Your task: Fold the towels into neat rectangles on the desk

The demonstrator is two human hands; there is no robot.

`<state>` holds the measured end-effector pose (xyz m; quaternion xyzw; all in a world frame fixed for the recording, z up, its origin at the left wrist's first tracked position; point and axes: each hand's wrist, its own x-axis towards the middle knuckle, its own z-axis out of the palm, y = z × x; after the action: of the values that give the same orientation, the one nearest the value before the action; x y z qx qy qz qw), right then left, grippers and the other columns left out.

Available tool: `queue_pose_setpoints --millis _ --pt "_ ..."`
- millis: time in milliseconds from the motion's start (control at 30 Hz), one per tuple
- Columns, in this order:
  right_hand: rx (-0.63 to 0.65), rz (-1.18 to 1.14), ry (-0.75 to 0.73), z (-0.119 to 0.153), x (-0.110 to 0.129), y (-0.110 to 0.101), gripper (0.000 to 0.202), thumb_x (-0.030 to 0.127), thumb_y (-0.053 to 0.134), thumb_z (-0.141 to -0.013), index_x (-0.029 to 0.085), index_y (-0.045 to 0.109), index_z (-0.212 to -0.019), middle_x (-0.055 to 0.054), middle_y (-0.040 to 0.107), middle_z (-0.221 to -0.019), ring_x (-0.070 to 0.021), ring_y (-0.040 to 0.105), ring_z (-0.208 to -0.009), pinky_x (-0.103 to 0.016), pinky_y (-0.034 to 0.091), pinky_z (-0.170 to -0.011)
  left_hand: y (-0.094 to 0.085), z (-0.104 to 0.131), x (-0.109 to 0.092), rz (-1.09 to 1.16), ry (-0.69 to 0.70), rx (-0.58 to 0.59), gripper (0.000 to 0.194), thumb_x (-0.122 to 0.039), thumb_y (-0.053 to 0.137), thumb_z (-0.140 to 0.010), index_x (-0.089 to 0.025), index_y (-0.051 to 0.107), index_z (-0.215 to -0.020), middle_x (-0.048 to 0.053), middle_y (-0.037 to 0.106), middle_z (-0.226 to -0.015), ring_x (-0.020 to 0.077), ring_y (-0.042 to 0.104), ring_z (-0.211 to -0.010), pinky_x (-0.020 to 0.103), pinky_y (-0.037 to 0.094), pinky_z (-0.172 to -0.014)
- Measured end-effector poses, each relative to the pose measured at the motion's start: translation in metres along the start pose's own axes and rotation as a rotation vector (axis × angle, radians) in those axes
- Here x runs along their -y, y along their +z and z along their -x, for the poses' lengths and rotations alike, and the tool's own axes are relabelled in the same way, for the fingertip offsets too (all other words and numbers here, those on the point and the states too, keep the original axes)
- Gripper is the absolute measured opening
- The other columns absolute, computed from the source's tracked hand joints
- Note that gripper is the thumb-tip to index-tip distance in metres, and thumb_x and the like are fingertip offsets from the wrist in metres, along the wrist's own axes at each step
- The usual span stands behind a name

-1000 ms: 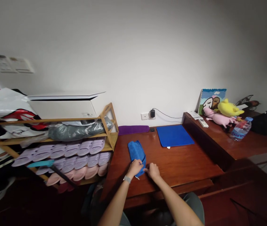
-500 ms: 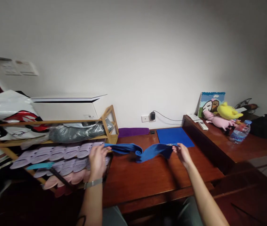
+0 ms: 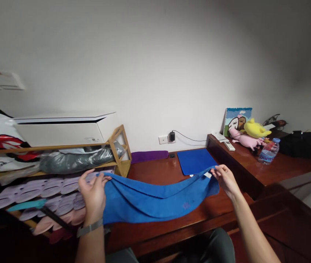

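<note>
A blue towel (image 3: 155, 202) hangs stretched sideways between my two hands, above the reddish-brown wooden desk (image 3: 144, 233). Its top edge sags in the middle, and a small purple mark shows low on its right half. My left hand (image 3: 93, 195) pinches the towel's upper left corner, close to the shoe rack. My right hand (image 3: 225, 179) pinches the upper right end, where a small white tag shows. Behind the towel lie a folded blue cloth (image 3: 197, 160) and a folded purple cloth (image 3: 150, 156), both flat along the wall.
On the left stands a wooden rack (image 3: 122, 146) with a white box (image 3: 59, 133) and lilac and pink slippers (image 3: 31, 190). To the right, a raised ledge holds a water bottle (image 3: 269, 151), plush toys (image 3: 247, 138) and a remote (image 3: 229, 146). A charger (image 3: 172, 136) sits in the wall socket.
My hands have moved apart, and the towel has gone from a narrow, curled strip to a wide hanging sheet. The view has shifted slightly to the right.
</note>
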<state>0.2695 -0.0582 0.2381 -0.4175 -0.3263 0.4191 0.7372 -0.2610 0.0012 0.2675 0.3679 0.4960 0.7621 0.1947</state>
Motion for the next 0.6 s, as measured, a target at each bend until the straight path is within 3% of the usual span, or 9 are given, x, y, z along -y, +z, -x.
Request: queue_pose_setpoints --millis 133,233,333,400,500,600 --pt "0.073 0.053 -0.019 0.014 0.020 0.021 0.060 0.056 0.103 -0.062 0.023 0.072 -0.101 -0.001 0.078 -0.078 -0.0217 0.080 -0.079 -0.034 0.068 -0.079 0.015 0.013 -0.023 -0.013 0.074 0.065 0.031 -0.040 0.072 -0.090 -0.016 0.072 -0.111 0.001 0.075 -0.090 0.0166 0.072 -0.083 0.041 0.062 -0.097" --pt "0.090 0.203 -0.109 0.019 0.033 0.022 0.061 0.062 0.099 -0.066 0.020 0.080 -0.106 -0.009 0.083 -0.095 -0.0255 0.081 -0.090 -0.038 0.067 -0.086 0.013 0.012 -0.031 -0.028 0.113 0.050 0.040 -0.038 0.079 -0.084 -0.016 0.074 -0.117 0.004 0.079 -0.095 0.0206 0.075 -0.096 0.049 0.058 -0.111" --pt "0.006 0.434 -0.264 0.021 0.037 0.018 0.061 0.062 0.096 -0.065 0.020 0.083 -0.108 -0.008 0.083 -0.092 -0.0239 0.078 -0.083 -0.035 0.064 -0.080 0.007 0.009 -0.028 -0.046 0.144 0.080 0.054 -0.043 0.086 -0.076 -0.016 0.071 -0.121 0.007 0.079 -0.105 0.0230 0.075 -0.103 0.052 0.058 -0.113" --pt "-0.050 0.604 -0.382 0.024 0.034 0.018 0.051 0.063 0.089 -0.073 0.022 0.084 -0.103 -0.006 0.082 -0.084 -0.0218 0.074 -0.074 -0.033 0.062 -0.075 0.007 0.012 -0.027 -0.092 0.175 0.129 0.058 -0.051 0.086 -0.077 -0.016 0.070 -0.120 0.010 0.078 -0.112 0.0234 0.075 -0.104 0.050 0.060 -0.111" --pt "-0.012 0.794 -0.512 0.035 0.028 0.029 0.036 0.059 0.074 -0.089 0.025 0.084 -0.096 -0.004 0.080 -0.080 -0.0203 0.070 -0.067 -0.032 0.058 -0.071 0.022 0.032 -0.035 -0.212 0.247 0.264 0.057 -0.061 0.078 -0.085 -0.018 0.071 -0.121 0.012 0.076 -0.124 0.0232 0.075 -0.105 0.046 0.062 -0.107" --pt "0.088 0.899 -0.595 0.053 0.026 0.050 0.028 0.049 0.065 -0.098 0.025 0.081 -0.098 -0.003 0.079 -0.082 -0.0190 0.068 -0.065 -0.031 0.056 -0.070 0.052 0.070 -0.054 -0.293 0.342 0.479 0.044 -0.060 0.070 -0.094 -0.022 0.075 -0.117 0.008 0.076 -0.122 0.0238 0.075 -0.110 0.042 0.061 -0.106"
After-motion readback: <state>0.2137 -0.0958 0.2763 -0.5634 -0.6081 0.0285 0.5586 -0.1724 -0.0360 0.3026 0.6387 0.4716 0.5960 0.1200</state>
